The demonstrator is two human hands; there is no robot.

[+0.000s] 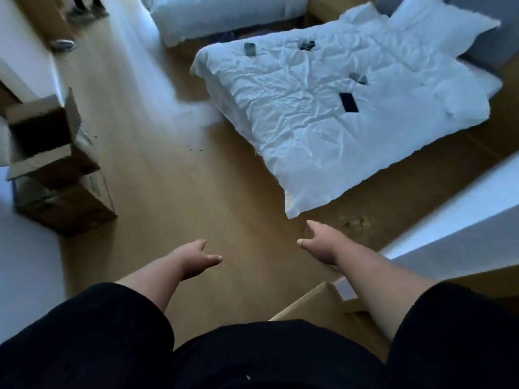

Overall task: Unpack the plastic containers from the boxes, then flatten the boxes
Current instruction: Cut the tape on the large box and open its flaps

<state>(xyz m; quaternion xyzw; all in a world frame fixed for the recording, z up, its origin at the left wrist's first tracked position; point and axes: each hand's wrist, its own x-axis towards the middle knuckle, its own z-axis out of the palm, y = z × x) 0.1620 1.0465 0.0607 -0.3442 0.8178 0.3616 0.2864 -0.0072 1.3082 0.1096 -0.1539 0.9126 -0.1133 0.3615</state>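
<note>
A person in dark sleeves [84,341] looked down at a tan wooden floor [174,192], both bare forearms reaching forward over it. The left hand [196,258] was held out with fingers relaxed and loosely extended, holding nothing. The right hand [320,245] was likewise spread loosely, fingers straight, holding nothing, near the lower corner of a white duvet [323,113].

Two cardboard boxes stood stacked at the floor's left edge, well apart from both hands: the upper box [47,141] had its flaps open and a dark interior, tilted atop the closed lower box [67,209]. Whether plastic containers lay inside could not be told.

The rumpled duvet covered a low bed toward the floor's far right. On it lay a dark phone [348,102] and a few small dark items, too blurred to identify. A pillow [438,26] rested at the bed's far corner.
</note>
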